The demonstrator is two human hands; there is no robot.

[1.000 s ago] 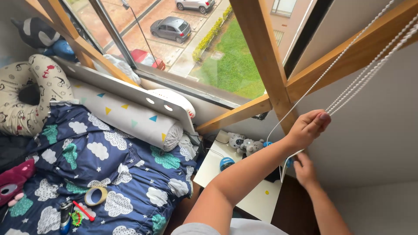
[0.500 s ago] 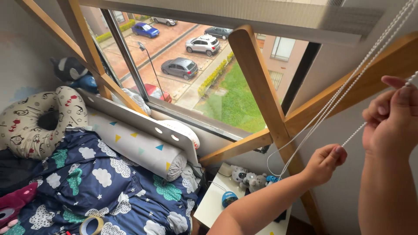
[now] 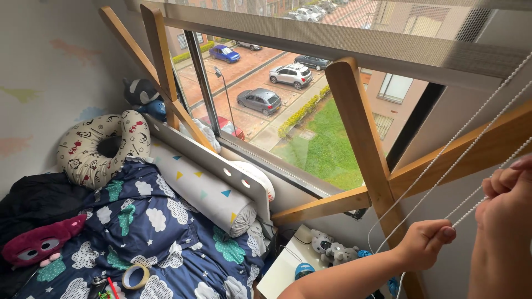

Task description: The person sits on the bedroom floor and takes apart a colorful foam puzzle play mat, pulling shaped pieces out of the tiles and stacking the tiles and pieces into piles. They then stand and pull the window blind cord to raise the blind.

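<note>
A child's bedroom in a home: at 8 o'clock lies a bed (image 3: 166, 232) with a cloud-patterned navy duvet, a bolster (image 3: 205, 191), a ring-shaped cushion (image 3: 97, 149) and soft toys (image 3: 41, 243). At 12 o'clock a window (image 3: 288, 105) overlooks a residential car park and lawn.

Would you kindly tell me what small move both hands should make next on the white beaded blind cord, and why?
Probably draw the left hand further down: it grips the white beaded blind cord low, the right hand holds it higher, and the grey roller blind still hangs across the window top.
</note>
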